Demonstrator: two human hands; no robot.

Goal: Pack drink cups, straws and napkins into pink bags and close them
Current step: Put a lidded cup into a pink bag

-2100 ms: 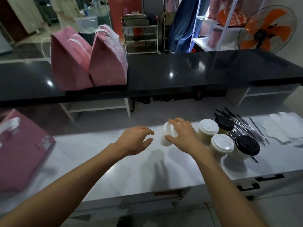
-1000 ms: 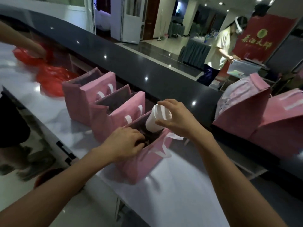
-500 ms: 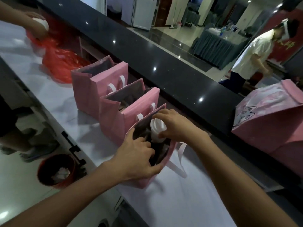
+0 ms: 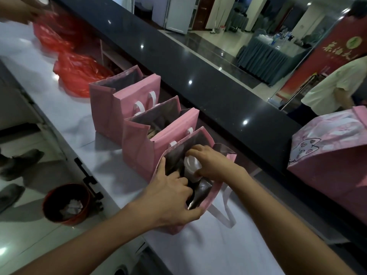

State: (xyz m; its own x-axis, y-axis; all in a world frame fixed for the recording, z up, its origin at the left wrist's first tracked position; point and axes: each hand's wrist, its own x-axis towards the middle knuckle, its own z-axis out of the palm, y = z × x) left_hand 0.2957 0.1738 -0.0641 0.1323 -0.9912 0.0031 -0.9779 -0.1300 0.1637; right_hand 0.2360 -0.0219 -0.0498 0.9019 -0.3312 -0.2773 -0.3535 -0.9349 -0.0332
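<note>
Three open pink bags stand in a row on the white counter (image 4: 218,253). My left hand (image 4: 170,199) grips the near rim of the nearest pink bag (image 4: 210,199) and holds it open. My right hand (image 4: 210,163) reaches into that bag from above, fingers closed on a white-lidded drink cup (image 4: 191,165) that sits partly inside. The cup's body is hidden by the bag's dark lining. The middle pink bag (image 4: 158,143) and far pink bag (image 4: 127,100) stand open with white handles showing.
Red plastic bags (image 4: 79,74) lie further left on the counter, where another person's hand (image 4: 17,8) holds a cup. A closed pink bag (image 4: 329,155) stands on the black upper counter (image 4: 198,76). A red waste bin (image 4: 66,203) sits on the floor.
My right hand has carried the cup from the counter to the nearest bag and lowered it inside. My left hand took hold of the bag's rim and keeps it open.
</note>
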